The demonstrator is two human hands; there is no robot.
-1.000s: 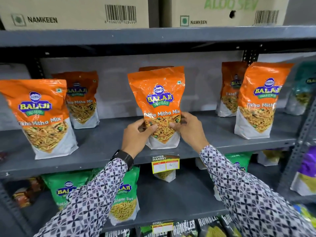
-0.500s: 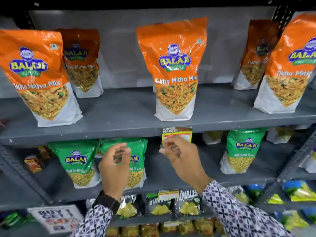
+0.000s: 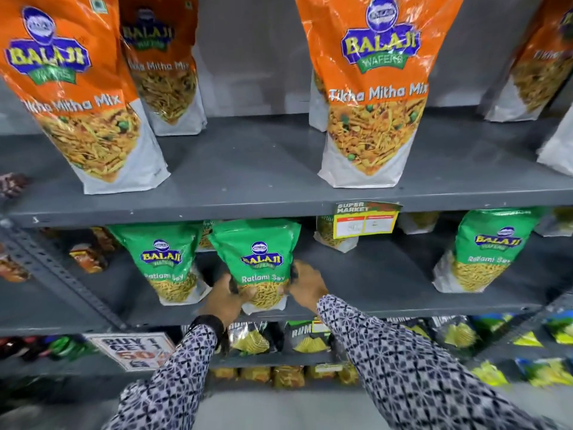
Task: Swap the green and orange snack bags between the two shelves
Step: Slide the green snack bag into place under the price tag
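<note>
A green Ratlami Sev bag (image 3: 259,259) stands on the lower grey shelf (image 3: 387,293). My left hand (image 3: 228,297) grips its lower left side and my right hand (image 3: 307,282) its lower right side. Beside it on the left stands another green bag (image 3: 167,262), and a third green bag (image 3: 483,252) stands at the right. On the upper grey shelf (image 3: 248,169) stand several orange Tikha Mitha Mix bags: one in the middle (image 3: 369,88), one at the front left (image 3: 71,94), one behind it (image 3: 164,66), and more cut off at the right edge (image 3: 539,60).
A yellow price tag (image 3: 366,220) hangs from the upper shelf's front edge. Small dark snack packets (image 3: 305,336) fill the shelf below, with a "buy 1 get 1" sign (image 3: 133,349) at the left. A slanted metal brace (image 3: 62,274) crosses the lower left.
Both hands let go of the middle orange bag on the upper shelf, dropped to the lower shelf and closed on a green bag. The view tilted down and moved closer.
</note>
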